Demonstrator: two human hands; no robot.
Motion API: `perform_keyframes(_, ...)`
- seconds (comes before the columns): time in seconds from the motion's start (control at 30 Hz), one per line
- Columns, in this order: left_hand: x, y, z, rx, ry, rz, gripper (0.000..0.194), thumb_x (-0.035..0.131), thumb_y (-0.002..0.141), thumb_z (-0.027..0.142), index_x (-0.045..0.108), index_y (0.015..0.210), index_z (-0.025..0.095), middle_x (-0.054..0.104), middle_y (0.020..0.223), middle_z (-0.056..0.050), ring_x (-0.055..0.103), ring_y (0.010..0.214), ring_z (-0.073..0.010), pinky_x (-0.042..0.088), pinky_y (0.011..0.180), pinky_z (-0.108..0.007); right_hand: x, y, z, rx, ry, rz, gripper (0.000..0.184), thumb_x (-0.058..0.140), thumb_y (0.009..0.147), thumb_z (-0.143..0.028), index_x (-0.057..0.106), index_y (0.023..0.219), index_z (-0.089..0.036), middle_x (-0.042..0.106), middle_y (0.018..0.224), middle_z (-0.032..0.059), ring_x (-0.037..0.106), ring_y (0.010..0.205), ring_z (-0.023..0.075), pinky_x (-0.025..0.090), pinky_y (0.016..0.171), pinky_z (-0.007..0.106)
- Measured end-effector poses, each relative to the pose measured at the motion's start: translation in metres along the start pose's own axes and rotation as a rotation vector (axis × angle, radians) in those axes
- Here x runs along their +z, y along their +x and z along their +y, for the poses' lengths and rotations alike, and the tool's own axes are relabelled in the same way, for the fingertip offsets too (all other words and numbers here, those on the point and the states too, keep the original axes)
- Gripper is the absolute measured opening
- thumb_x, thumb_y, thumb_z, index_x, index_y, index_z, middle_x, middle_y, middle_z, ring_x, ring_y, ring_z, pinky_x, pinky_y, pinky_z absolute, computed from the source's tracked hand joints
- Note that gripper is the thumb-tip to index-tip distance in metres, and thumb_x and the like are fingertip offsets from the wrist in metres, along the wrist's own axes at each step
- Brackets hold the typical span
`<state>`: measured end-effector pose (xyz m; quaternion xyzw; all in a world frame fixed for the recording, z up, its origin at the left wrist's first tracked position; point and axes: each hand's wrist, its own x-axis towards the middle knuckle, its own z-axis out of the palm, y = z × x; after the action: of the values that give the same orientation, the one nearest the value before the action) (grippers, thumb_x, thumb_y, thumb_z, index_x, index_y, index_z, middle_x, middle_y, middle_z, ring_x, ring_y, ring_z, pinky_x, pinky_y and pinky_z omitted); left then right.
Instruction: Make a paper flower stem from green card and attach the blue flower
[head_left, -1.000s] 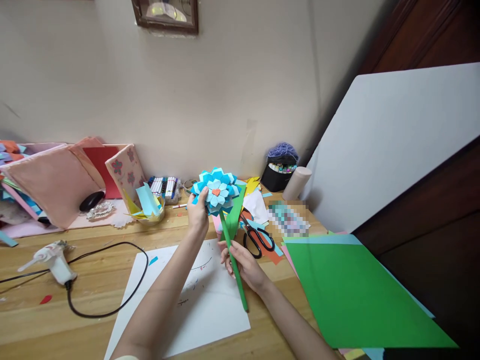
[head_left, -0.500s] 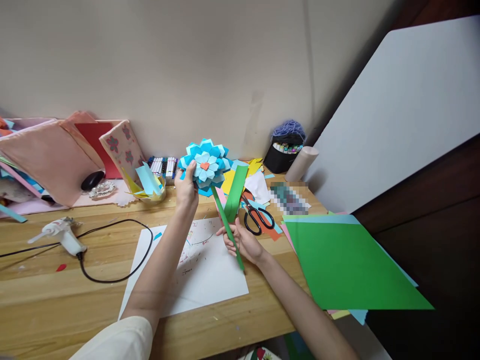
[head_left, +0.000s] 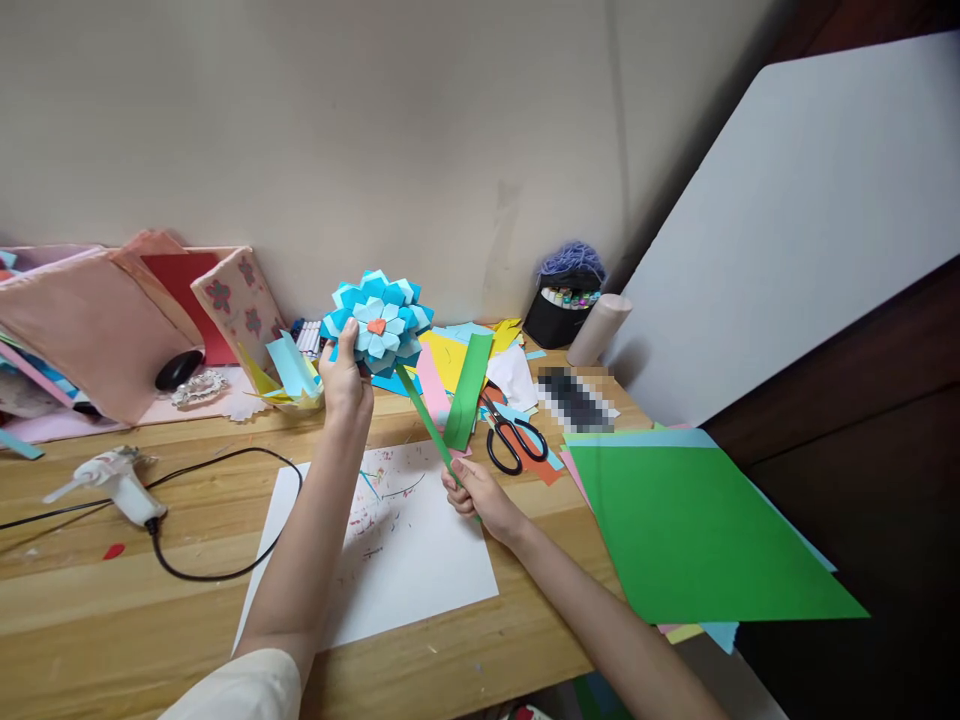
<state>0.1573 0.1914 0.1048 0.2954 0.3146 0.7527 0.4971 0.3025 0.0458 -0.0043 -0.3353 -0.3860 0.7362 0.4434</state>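
Observation:
A blue paper flower (head_left: 386, 345) with an orange heart-shaped centre is held up over the desk, tilted to the left. My left hand (head_left: 345, 380) grips the bloom at its left edge, thumb on the front petals and the other fingers behind. From the bloom a green paper stem (head_left: 426, 412) slants down to the right. Around its lower part the fingers of my right hand (head_left: 476, 495) are wrapped closed. Beneath lies a white sheet (head_left: 420, 575) with red and dark marks. Black-handled scissors (head_left: 514, 435) and a green paper strip (head_left: 469, 390) rest just beyond my right hand.
A white glue gun (head_left: 124, 485) with a looping black cord lies at left. Pink boxes (head_left: 97, 330) stand behind it. Green paper (head_left: 712, 530) tops a stack at right. A black marker holder (head_left: 562, 305) and a pale cylinder (head_left: 600, 328) stand at the back, near paper scraps (head_left: 446, 355).
The flower and my left hand have shifted left. My right hand's fingers, loosely spread along the stem before, have closed around it.

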Motion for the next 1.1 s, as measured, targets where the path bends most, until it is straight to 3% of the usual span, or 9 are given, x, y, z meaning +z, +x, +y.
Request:
perform_keyframes(0.33, -0.002, 0.001, 0.003, -0.004, -0.044, 0.003, 0.03, 0.071, 0.06, 0.03, 0.062, 0.085, 0.016, 0.068, 0.081, 0.0, 0.063, 0.069, -0.0114, 0.051, 0.062, -0.02, 0.002, 0.002, 0.0, 0.012, -0.075, 0.114, 0.04, 0.045, 0.078, -0.056, 0.039, 0.067, -0.018, 0.019, 0.049, -0.0103, 0.01, 0.041, 0.0032, 0.006, 0.038, 0.018)
perform_keyframes(0.47, -0.002, 0.003, 0.014, 0.048, -0.007, -0.029, 0.031, 0.069, 0.062, 0.033, 0.062, 0.087, 0.017, 0.068, 0.083, -0.002, 0.064, 0.074, -0.0146, 0.052, 0.064, -0.023, -0.006, 0.004, -0.004, -0.11, -0.261, 0.339, 0.038, 0.044, 0.079, -0.055, 0.05, 0.075, -0.017, 0.028, 0.049, -0.0083, 0.019, 0.04, 0.0051, 0.015, 0.037, 0.018)
perform_keyframes(0.57, -0.005, -0.011, 0.032, 0.26, 0.19, -0.069, 0.033, 0.067, 0.065, 0.034, 0.059, 0.092, 0.016, 0.067, 0.084, -0.002, 0.064, 0.075, -0.0142, 0.051, 0.067, -0.023, -0.019, 0.003, -0.009, -0.267, -0.518, 0.53, 0.036, 0.045, 0.079, -0.051, 0.058, 0.085, -0.018, 0.049, 0.058, -0.0011, 0.044, 0.052, 0.0122, 0.035, 0.047, 0.023)
perform_keyframes(0.63, -0.015, -0.028, 0.047, 0.477, 0.482, -0.136, 0.031, 0.069, 0.063, 0.029, 0.059, 0.09, 0.016, 0.067, 0.081, -0.001, 0.064, 0.073, -0.0132, 0.051, 0.065, -0.021, -0.029, 0.002, -0.011, -0.355, -0.643, 0.609, 0.037, 0.046, 0.079, -0.048, 0.059, 0.098, -0.019, 0.061, 0.077, 0.005, 0.056, 0.073, 0.0189, 0.044, 0.062, 0.028)
perform_keyframes(0.77, -0.058, -0.068, 0.059, 0.875, 1.069, -0.611, 0.029, 0.063, 0.071, 0.019, 0.058, 0.1, 0.02, 0.066, 0.102, -0.006, 0.062, 0.093, -0.0179, 0.049, 0.082, -0.028, -0.044, 0.003, -0.009, -0.357, -0.744, 0.674, 0.048, 0.043, 0.079, -0.043, 0.05, 0.119, -0.018, 0.06, 0.11, 0.0099, 0.053, 0.104, 0.0233, 0.042, 0.087, 0.036)
perform_keyframes(0.83, -0.086, -0.082, 0.049, 0.983, 1.282, -0.7, 0.028, 0.056, 0.076, 0.017, 0.056, 0.104, 0.02, 0.063, 0.11, -0.007, 0.059, 0.1, -0.0188, 0.047, 0.087, -0.03, -0.046, 0.004, -0.006, -0.335, -0.785, 0.657, 0.05, 0.041, 0.081, -0.042, 0.045, 0.124, -0.016, 0.052, 0.123, 0.0111, 0.046, 0.114, 0.0233, 0.037, 0.095, 0.038)
perform_keyframes(0.9, -0.11, -0.091, 0.031, 0.959, 1.481, -0.563, 0.027, 0.052, 0.079, 0.016, 0.055, 0.105, 0.019, 0.063, 0.109, -0.009, 0.06, 0.099, -0.0196, 0.048, 0.084, -0.03, -0.044, 0.005, -0.004, -0.342, -0.841, 0.624, 0.05, 0.04, 0.082, -0.04, 0.041, 0.127, -0.018, 0.044, 0.13, 0.0105, 0.04, 0.12, 0.0229, 0.033, 0.099, 0.04)
perform_keyframes(0.97, -0.124, -0.099, 0.009, 0.802, 1.663, -0.423, 0.026, 0.049, 0.08, 0.014, 0.054, 0.105, 0.018, 0.063, 0.107, -0.011, 0.061, 0.095, -0.0214, 0.05, 0.077, -0.031, -0.041, 0.005, -0.002, -0.337, -0.916, 0.599, 0.049, 0.038, 0.083, -0.037, 0.038, 0.129, -0.02, 0.045, 0.128, 0.0101, 0.041, 0.118, 0.023, 0.033, 0.099, 0.041)
perform_keyframes(1.1, -0.12, -0.115, -0.02, 0.459, 1.839, -0.464, 0.018, 0.047, 0.079, 0.011, 0.055, 0.094, 0.015, 0.062, 0.103, -0.014, 0.058, 0.098, -0.0234, 0.047, 0.079, -0.035, -0.039, 0.003, 0.002, -0.324, -1.155, 0.59, 0.046, 0.032, 0.085, -0.03, 0.036, 0.131, -0.023, 0.05, 0.111, 0.0105, 0.049, 0.105, 0.0238, 0.04, 0.089, 0.042)
